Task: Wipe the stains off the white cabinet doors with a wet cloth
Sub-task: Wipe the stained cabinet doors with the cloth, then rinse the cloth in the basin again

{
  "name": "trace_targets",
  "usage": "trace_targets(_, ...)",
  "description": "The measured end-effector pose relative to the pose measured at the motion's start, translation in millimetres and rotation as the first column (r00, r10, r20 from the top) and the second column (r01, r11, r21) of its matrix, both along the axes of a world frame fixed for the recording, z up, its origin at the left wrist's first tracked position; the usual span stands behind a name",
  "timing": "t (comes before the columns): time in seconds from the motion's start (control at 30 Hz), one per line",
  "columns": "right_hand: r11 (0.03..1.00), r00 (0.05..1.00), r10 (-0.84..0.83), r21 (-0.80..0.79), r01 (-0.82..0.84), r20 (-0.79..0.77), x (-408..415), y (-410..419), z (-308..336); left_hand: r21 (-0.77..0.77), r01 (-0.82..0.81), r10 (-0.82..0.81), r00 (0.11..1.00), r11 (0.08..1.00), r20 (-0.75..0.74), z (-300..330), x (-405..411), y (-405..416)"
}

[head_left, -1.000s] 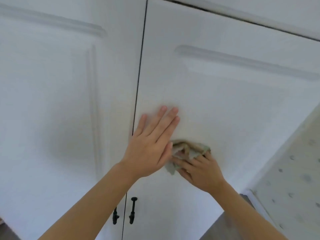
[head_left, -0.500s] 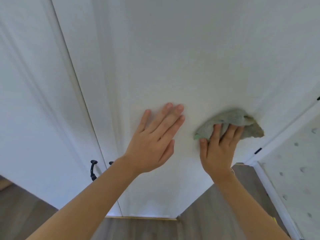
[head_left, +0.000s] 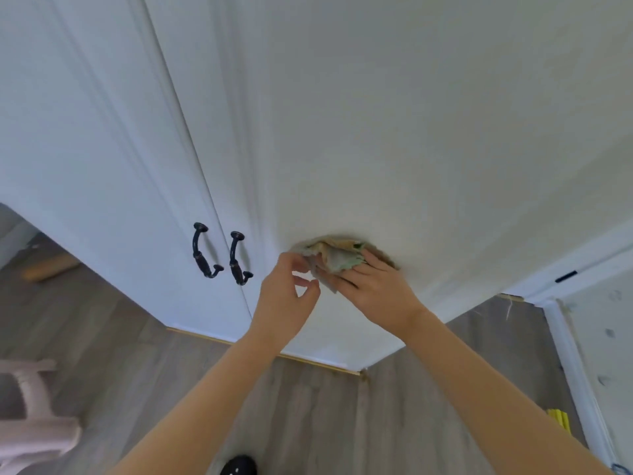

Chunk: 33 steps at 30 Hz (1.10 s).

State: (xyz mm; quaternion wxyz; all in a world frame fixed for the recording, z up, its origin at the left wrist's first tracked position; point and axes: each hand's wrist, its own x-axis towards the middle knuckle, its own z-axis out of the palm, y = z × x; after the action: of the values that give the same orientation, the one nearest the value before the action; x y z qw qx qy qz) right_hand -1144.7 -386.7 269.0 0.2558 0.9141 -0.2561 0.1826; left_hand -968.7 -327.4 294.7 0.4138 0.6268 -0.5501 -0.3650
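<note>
A crumpled green and beige cloth (head_left: 337,257) lies against the lower part of the right white cabinet door (head_left: 411,149). My right hand (head_left: 375,286) holds it there, with its fingers spread over and into the folds. My left hand (head_left: 286,296) is off the door and has come beside the cloth. Its curled fingertips and thumb pinch the cloth's left edge. The left white cabinet door (head_left: 85,132) stands next to it. No stain shows clearly on either door.
Two black handles (head_left: 202,250) (head_left: 238,258) hang at the seam between the doors, left of my hands. Below is a grey wood floor (head_left: 308,406) with a pink stool (head_left: 30,423) at the left. A white speckled wall (head_left: 603,337) and a yellow object (head_left: 558,419) are at the right.
My left hand lifted its flat palm off the door and moved right to the cloth, fingers curling. My right hand brought the cloth down and left. The view tilted lower, showing the handles and floor.
</note>
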Motion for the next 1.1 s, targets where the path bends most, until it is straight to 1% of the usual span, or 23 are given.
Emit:
trace_targets(0.03,0.996,0.999,0.034,0.078,-0.036,0.022,8,3,-4,0.081,-0.036,0.041,0.997,0.996,-0.069,-4,3,1)
trace_targets(0.07,0.978,0.997,0.048,0.201,-0.058,0.056,22,11,-8,0.162,-0.078,0.097,0.989,0.984,-0.115,-7,13,9)
trace_targets(0.1,0.932,0.995,0.004,0.361,-0.041,0.102,32,18,-13,0.230,-0.100,0.136,0.980,0.968,-0.147,-10,19,14)
trace_targets(0.13,0.847,0.987,-0.066,0.530,-0.022,0.146,45,28,-15,0.271,-0.122,0.168,0.974,0.955,-0.154,-14,29,23)
trace_targets(0.17,0.731,0.974,-0.137,0.682,-0.021,0.178,61,39,-15,0.288,-0.136,0.186,0.971,0.948,-0.153,-17,41,33)
trace_targets(0.2,0.598,0.954,-0.207,0.800,-0.051,0.216,81,51,-11,0.280,-0.141,0.183,0.974,0.950,-0.131,-16,58,47)
trace_targets(0.27,0.342,0.886,-0.361,0.925,-0.164,0.290,112,67,-2,0.244,-0.092,0.111,0.992,0.965,-0.063,-17,81,65)
trace_targets(0.3,0.245,0.875,-0.386,0.947,-0.207,0.291,136,76,8,0.231,-0.098,0.107,0.994,0.968,-0.026,-14,101,78)
trace_targets(0.33,0.162,0.880,-0.392,0.962,-0.220,0.267,158,85,16,0.225,-0.122,0.120,0.992,0.967,0.023,-9,122,90)
trace_targets(0.4,0.093,0.916,-0.334,0.975,-0.204,0.223,195,99,28,0.191,-0.183,0.169,0.982,0.964,0.088,-3,161,110)
trace_targets(0.47,0.056,0.941,-0.271,0.979,-0.196,0.204,237,113,35,0.155,-0.233,0.206,0.964,0.960,0.170,5,207,136)
trace_targets(0.57,0.019,0.955,-0.210,0.978,-0.210,0.209,301,132,45,0.140,-0.248,0.214,0.951,0.959,0.221,19,272,174)
trace_targets(0.6,0.032,0.958,-0.180,0.974,-0.223,0.225,319,137,48,0.162,-0.248,0.210,0.953,0.955,0.220,22,290,184)
trace_targets(0.67,0.024,0.969,-0.096,0.973,-0.228,0.229,382,168,58,0.191,-0.295,0.246,0.939,0.936,0.241,27,348,224)
trace_targets(0.7,-0.018,0.969,-0.096,0.973,-0.229,0.226,408,184,66,0.202,-0.329,0.274,0.926,0.922,0.258,27,372,241)
trace_targets(0.73,-0.032,0.968,-0.072,0.969,-0.243,0.241,434,202,70,0.214,-0.380,0.323,0.910,0.900,0.258,26,396,259)
trace_targets(0.77,-0.069,0.970,-0.034,0.967,-0.244,0.242,483,229,74,0.206,-0.452,0.394,0.879,0.868,0.270,28,437,293)
trace_targets(0.8,-0.061,0.967,-0.042,0.966,-0.252,0.250,486,231,73,0.207,-0.456,0.396,0.876,0.865,0.275,29,440,293)
trace_targets(0.83,-0.060,0.963,-0.015,0.961,-0.269,0.269,510,242,71,0.204,-0.485,0.421,0.860,0.850,0.288,32,459,306)
trace_targets(0.9,-0.057,0.956,0.092,0.960,-0.275,0.279,572,275,66,0.207,-0.550,0.480,0.822,0.809,0.307,37,509,348)
trace_targets(0.97,-0.031,0.944,0.171,0.960,-0.280,0.281,624,305,62,0.223,-0.598,0.526,0.792,0.770,0.309,36,552,386)
trace_targets(1.1,0.034,0.944,0.250,0.972,-0.231,0.215,700,343,49,0.210,-0.709,0.650,0.703,0.673,0.288,30,618,433)
